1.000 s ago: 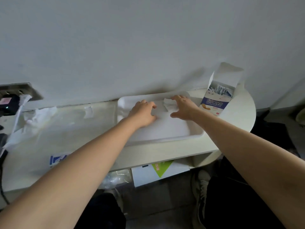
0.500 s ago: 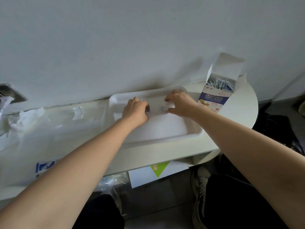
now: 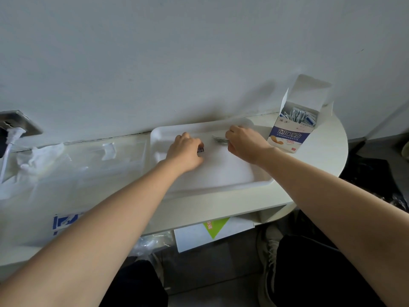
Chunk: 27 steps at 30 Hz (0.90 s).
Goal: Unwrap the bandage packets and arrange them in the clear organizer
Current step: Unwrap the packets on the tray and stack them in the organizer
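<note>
A: Both your hands are over the white tray [image 3: 263,181] in the middle of the frame, against the wall [image 3: 199,63].

B: Your right hand [image 3: 245,144] has its fingers curled round a thin stack of bandage packets [image 3: 219,140], with the stack poking out to the left of your knuckles, just above the tray's upper part.

A: And your left hand [image 3: 186,151]? It's closed too, knuckles up, pinching a small dark-printed piece [image 3: 200,151] at its right edge. I can't tell what that piece is, it's mostly hidden under your fingers.

B: The two hands are near each other but apart, with bare tray between them.

A: To the right of the tray the bandage box [image 3: 290,138] stands upright on the round end of the table [image 3: 321,156], flap up, with more packets [image 3: 298,115] showing inside, blue and white.

B: Your right wrist is just beside that box.

A: Left of the tray lies the clear organizer [image 3: 115,158], its outline faint and crumpled clear wrap around it. I can't say whether anything sits in it.

B: In the lower left there's a plastic bag [image 3: 66,222] with blue print under your left forearm, and at the far left a white plug [image 3: 13,132] in a wall socket.
</note>
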Available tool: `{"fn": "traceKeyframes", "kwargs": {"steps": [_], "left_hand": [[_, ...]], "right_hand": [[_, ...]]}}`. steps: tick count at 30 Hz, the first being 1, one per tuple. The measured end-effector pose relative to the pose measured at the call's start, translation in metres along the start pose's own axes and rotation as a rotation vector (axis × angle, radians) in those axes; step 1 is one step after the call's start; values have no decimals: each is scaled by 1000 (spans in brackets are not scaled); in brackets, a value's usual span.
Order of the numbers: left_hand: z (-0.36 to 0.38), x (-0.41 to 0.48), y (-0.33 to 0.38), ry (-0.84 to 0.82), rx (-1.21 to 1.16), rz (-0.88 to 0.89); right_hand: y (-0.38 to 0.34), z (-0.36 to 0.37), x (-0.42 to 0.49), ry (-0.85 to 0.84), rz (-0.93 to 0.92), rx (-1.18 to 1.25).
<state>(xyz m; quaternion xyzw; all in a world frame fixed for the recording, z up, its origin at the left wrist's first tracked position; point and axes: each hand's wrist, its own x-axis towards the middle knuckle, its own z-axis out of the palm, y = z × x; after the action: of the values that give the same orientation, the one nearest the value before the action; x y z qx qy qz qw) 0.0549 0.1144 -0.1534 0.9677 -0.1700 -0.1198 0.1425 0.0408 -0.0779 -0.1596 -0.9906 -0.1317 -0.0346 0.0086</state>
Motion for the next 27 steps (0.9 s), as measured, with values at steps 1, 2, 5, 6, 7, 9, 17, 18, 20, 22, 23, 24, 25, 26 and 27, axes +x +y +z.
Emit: {"fn": "traceKeyframes", "kwargs": {"steps": [1,2,5,6,7,9,17,18,20,22,23,24,25,26,27], "left_hand": [[0,0,0,-3,-2,1],[0,0,0,-5,-4,1],[0,0,-1,15,-30,-4],[0,1,0,37,-45,-7],[0,1,0,66,-65,-8],[0,3,2,109,-194,-38],[-5,-19,33,-185,-1536,-265],[-3,-22,36,-185,-1581,-267],[0,-26,40,-131,-1670,-302],[-1,-29,40,-55,-1692,-361],[0,-29,39,-32,-1693,-389],[-1,-30,38,-23,-1695,-405],[-2,-31,38,-28,-1691,-408],[-3,-33,37,-37,-1680,-400],[-3,-34,36,-34,-1654,-381]], "right_hand": [[0,2,0,16,-3,7],[1,3,-1,29,5,23],[1,1,-1,58,77,156],[-1,-1,-1,50,112,235],[-2,-3,0,28,150,327],[-3,-7,1,-47,235,549],[-31,-16,-11,-288,404,1547],[-34,-17,-12,-310,406,1576],[-40,-19,-15,-344,407,1602],[-47,-22,-19,-371,360,1565],[-49,-23,-21,-376,326,1533],[-52,-24,-22,-370,297,1495],[-54,-24,-22,-354,270,1449],[-55,-25,-22,-336,255,1394],[-55,-25,-21,-316,250,1328]]}}
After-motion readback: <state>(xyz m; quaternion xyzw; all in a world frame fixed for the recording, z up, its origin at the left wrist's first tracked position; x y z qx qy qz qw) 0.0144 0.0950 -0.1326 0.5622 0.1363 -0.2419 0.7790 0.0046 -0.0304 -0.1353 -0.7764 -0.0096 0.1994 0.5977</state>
